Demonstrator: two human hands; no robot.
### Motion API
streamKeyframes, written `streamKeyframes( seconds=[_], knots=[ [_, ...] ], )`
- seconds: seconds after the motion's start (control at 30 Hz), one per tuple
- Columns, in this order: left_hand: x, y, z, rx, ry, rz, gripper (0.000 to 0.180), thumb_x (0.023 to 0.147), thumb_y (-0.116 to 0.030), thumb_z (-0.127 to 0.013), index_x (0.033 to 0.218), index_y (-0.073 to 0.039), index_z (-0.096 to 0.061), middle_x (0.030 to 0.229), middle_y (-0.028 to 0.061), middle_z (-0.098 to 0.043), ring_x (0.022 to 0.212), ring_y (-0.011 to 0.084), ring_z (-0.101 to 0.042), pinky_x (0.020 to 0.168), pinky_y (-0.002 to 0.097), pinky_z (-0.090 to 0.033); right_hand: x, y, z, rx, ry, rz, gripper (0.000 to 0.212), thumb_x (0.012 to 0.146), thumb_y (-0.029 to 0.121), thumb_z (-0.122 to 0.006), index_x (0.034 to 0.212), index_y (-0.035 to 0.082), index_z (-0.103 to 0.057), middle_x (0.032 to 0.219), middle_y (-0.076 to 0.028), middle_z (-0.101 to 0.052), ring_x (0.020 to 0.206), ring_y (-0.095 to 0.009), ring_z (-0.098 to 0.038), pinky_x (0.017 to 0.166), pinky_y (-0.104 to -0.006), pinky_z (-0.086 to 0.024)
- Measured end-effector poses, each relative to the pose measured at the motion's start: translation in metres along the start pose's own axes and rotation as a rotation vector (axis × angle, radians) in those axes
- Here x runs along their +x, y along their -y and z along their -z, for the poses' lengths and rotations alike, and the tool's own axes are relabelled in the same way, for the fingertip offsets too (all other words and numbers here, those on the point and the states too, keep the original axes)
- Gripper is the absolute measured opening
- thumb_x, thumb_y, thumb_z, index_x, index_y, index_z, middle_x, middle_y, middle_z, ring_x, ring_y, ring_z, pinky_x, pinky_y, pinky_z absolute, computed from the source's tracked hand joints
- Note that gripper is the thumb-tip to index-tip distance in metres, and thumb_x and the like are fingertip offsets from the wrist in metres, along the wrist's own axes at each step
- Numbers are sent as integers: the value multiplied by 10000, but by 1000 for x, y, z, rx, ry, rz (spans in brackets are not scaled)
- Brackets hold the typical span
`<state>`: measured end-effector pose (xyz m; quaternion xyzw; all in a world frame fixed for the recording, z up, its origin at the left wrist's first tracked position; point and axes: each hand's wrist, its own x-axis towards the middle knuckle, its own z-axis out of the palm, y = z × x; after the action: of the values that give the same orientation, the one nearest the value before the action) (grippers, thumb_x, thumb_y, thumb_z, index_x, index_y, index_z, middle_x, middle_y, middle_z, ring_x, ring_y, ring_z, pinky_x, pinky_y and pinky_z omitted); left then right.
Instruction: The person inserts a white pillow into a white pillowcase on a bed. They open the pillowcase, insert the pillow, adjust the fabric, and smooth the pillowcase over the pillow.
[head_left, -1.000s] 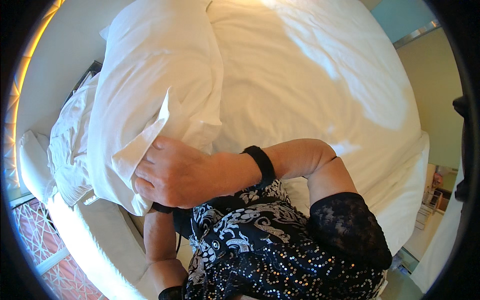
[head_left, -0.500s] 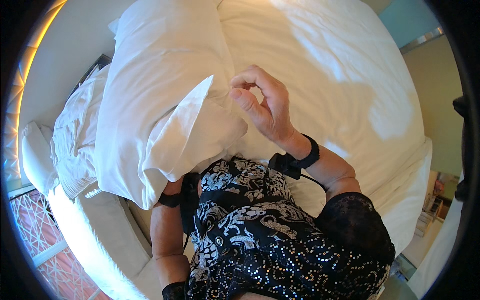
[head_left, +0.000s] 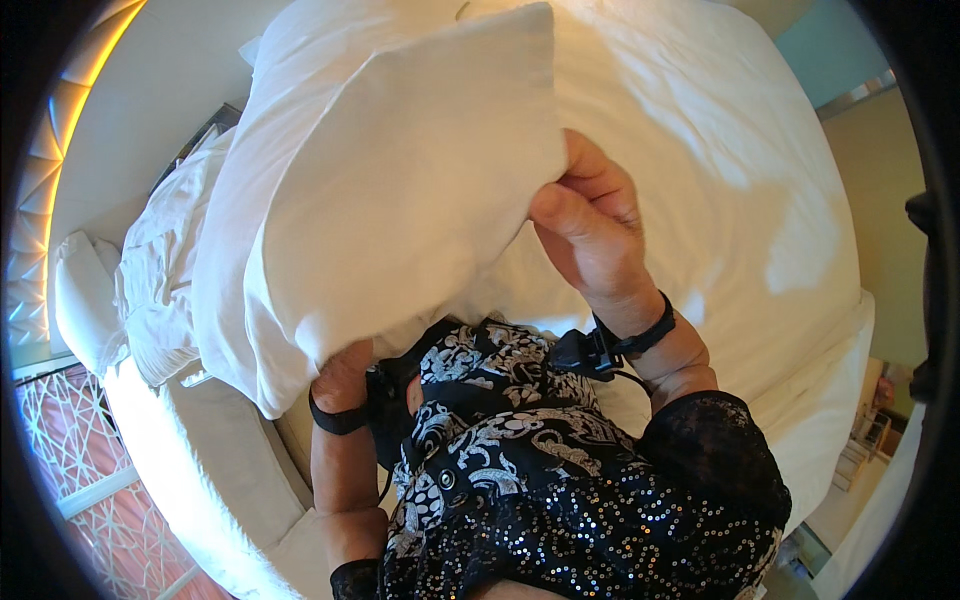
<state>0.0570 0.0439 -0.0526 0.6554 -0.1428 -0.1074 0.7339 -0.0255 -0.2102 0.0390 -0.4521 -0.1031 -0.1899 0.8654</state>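
Note:
A white pillowcase flap [head_left: 420,170] is pulled up and spread over the near end of a plump white pillow [head_left: 225,270]. My right hand [head_left: 595,225] pinches the flap's right edge between thumb and fingers, holding it above the bed. At the lower near corner of the pillowcase, my left hand [head_left: 345,378] is against the cloth, its fingers hidden beneath the fabric. Black bands circle both of my wrists.
The pillow lies on a bed with a white sheet [head_left: 720,240]. Further left are crumpled white pillows [head_left: 170,270] by a padded, lit headboard wall [head_left: 45,200]. Along the bed's left side is a pale bench or sofa [head_left: 225,450]. Shelving [head_left: 860,440] stands at the far right.
My right hand, earlier apart from the cloth with curled fingers, now grips the flap's edge. The flap has risen and spread out wide. The left hand stays at the near corner.

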Motion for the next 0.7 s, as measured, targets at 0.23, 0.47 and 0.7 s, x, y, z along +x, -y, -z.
streamKeyframes(
  seconds=[0.23, 0.47, 0.7],
  knots=[
    [31, -29, -18, -143, 85, -62, 350, 871, -297, -540, 1089, -24, -531, 1067, 154, -562, 1046, 304, -510, 962, 385, -370, 41, -2, -5, 191, 83, 90, 100, 871, 60, -579, 959, 14, -573, 902, -23, -622, 821, -85, -570, 737, -208, -456],
    [26, -37, -22, -249, 169, -59, 354, 873, -313, -536, 1077, -24, -531, 1053, 151, -563, 1034, 301, -514, 959, 386, -372, 47, -12, -7, -250, 101, -9, 341, 817, 191, -675, 1082, 20, -545, 984, -48, -602, 890, -112, -571, 777, -244, -463],
    [21, -43, -22, -290, 185, -71, 359, 875, -328, -532, 1065, -23, -531, 1038, 148, -564, 1023, 298, -518, 956, 387, -375, 37, -6, -6, -1058, 396, 289, 362, 718, 169, -745, 1027, 52, -598, 882, -45, -595, 720, -110, -526, 597, -215, -423]
  ],
)
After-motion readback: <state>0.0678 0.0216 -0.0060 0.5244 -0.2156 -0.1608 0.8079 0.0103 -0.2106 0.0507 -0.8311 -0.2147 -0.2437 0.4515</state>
